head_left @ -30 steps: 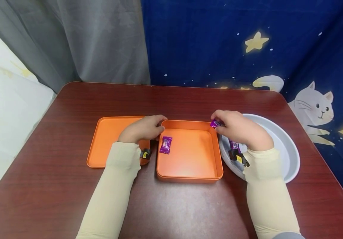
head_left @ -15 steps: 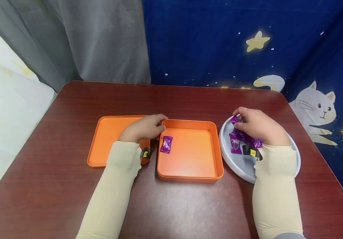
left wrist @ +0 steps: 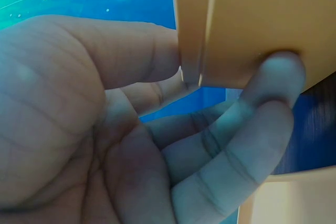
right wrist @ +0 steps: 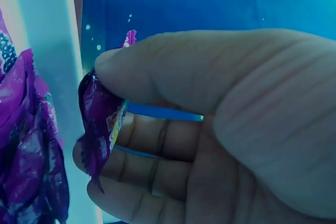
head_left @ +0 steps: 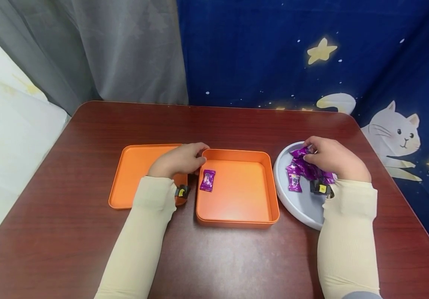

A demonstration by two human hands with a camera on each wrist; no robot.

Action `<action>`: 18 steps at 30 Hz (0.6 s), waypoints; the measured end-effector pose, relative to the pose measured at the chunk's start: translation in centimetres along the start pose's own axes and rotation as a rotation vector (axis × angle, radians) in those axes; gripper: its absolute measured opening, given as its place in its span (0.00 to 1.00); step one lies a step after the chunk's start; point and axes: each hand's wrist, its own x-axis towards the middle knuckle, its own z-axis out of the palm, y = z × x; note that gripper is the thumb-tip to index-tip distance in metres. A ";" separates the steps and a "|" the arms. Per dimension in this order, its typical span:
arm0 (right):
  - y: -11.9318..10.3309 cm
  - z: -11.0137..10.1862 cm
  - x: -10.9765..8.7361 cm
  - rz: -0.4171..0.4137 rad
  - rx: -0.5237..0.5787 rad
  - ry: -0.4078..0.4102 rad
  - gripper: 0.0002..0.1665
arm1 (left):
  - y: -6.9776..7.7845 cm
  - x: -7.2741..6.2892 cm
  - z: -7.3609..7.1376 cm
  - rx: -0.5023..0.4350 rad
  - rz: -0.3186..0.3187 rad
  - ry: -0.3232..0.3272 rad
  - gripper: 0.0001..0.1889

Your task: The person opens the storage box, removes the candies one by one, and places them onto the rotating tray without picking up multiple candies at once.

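My left hand [head_left: 180,160] grips the left wall of the orange box [head_left: 237,221] near its far corner. In the left wrist view its thumb meets the rim while the fingertips [left wrist: 283,72] press the outer wall. One purple wrapped candy [head_left: 208,181] lies inside the box at the left. Over the light grey round tray [head_left: 282,192], my right hand [head_left: 336,157] pinches a purple wrapped candy [right wrist: 102,116] between thumb and fingers. A heap of similar purple candies [head_left: 306,169] sits below and beside that hand, partly hidden by it.
An orange lid [head_left: 134,178] lies flat on the dark red table [head_left: 218,257], left of the box and partly under my left forearm. A small black device with a yellow mark [head_left: 321,188] is at my right wrist. Curtains [head_left: 255,54] hang behind the table's far edge.
My right hand has moved right, from the box's far right corner, where it held a candy, to the heap in the tray. My left hand and the candy in the box stay put.
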 end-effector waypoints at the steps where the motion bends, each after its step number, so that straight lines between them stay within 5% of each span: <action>1: 0.1 0.0 0.0 0.001 -0.003 -0.005 0.25 | 0.0 0.0 0.0 -0.001 -0.002 0.001 0.24; 18: 1.6 0.5 0.3 0.021 -0.024 -0.039 0.27 | 0.0 0.0 0.0 0.002 -0.001 0.009 0.24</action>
